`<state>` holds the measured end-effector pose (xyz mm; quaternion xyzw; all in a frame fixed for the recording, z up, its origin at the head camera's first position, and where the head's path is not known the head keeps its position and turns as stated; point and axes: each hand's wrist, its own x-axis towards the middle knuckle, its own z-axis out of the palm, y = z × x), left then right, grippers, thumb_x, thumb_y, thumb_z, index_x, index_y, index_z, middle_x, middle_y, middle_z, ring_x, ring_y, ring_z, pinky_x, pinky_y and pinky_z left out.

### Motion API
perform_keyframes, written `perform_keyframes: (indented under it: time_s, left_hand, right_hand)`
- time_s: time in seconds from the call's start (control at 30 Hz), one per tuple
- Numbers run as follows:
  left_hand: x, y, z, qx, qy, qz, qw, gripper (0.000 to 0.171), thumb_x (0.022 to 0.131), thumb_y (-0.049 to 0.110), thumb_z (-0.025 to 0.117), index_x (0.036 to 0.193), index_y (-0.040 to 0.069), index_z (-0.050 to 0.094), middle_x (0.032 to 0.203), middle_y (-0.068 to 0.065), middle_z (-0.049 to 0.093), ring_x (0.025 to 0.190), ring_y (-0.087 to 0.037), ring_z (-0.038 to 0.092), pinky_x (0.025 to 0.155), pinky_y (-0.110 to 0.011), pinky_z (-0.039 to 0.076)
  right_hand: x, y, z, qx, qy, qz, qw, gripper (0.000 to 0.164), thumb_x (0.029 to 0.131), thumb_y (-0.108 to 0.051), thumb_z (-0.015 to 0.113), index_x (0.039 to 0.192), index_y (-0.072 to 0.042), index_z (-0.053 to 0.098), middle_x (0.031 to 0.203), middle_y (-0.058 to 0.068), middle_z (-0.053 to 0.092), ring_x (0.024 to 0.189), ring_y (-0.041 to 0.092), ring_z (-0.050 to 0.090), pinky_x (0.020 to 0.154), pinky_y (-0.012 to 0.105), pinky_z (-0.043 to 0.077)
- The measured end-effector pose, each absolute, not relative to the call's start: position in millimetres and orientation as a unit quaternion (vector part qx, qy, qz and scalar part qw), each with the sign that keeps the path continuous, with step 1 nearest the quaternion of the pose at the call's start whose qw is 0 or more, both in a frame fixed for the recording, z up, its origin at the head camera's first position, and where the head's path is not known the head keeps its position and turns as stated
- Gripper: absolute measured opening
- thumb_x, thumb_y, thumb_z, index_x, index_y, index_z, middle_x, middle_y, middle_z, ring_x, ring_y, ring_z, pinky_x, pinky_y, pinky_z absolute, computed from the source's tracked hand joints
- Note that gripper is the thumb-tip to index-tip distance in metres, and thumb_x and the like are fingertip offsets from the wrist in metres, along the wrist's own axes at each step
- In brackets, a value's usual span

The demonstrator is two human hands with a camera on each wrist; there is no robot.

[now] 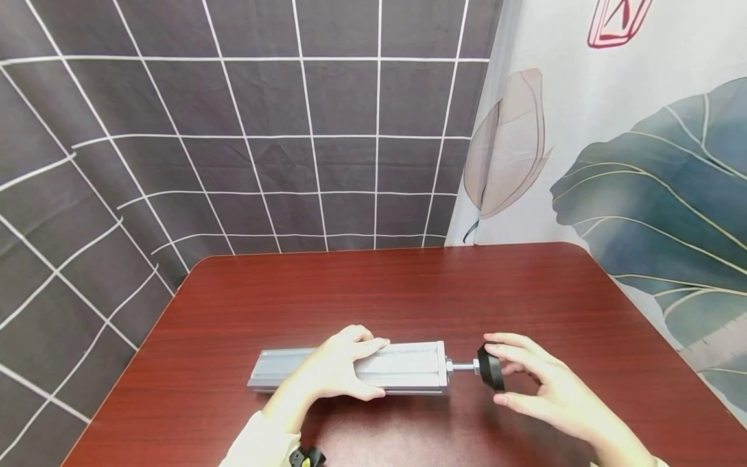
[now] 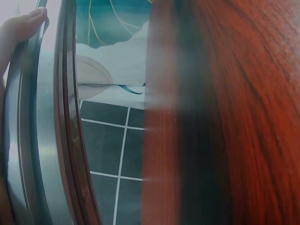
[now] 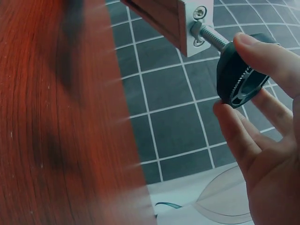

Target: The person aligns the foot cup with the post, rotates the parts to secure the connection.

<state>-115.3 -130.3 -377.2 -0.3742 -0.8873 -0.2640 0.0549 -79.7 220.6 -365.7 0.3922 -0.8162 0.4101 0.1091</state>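
Note:
A silver aluminium profile [image 1: 403, 370] lies crosswise in front of me, and my left hand [image 1: 335, 370] grips it around the middle, thumb on the near side. In the left wrist view the grooved profile [image 2: 47, 117] appears raised off the table. From its right end plate [image 3: 191, 35] sticks out a threaded rod [image 3: 214, 38] with a nut against the plate. On the rod's outer end sits a black levelling foot [image 1: 489, 368]. My right hand [image 1: 548, 386] pinches the foot's rim between thumb and fingertips; the right wrist view shows its ribbed, hollow underside.
The reddish-brown wooden table [image 1: 350, 292] spreads beneath both hands. Behind it hangs a dark grey curtain [image 1: 344, 162] with a white grid. At the right hangs a white curtain [image 1: 560, 214] printed with leaves.

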Motion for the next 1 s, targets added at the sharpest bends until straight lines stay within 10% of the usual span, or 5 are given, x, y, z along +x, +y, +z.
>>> perform_keyframes:
  time_s: [1.0]
  left_hand:
    - [-114.5, -123.3, -378.1, -0.395, -0.883, -0.216, 0.137, 0.069, 0.059, 0.041, 0.084, 0.118, 0.011, 0.066, 0.096, 0.001, 0.050, 0.089, -0.013, 0.049, 0.077, -0.020, 0.042]
  right_hand:
    - [-74.8, 213.5, -366.5, 0.225, -0.852, 0.468, 0.070, 0.060, 0.075, -0.004, 0.076, 0.130, -0.010, 0.055, 0.103, -0.009, 0.061, 0.076, 0.008, 0.063, 0.065, 0.020, 0.049]
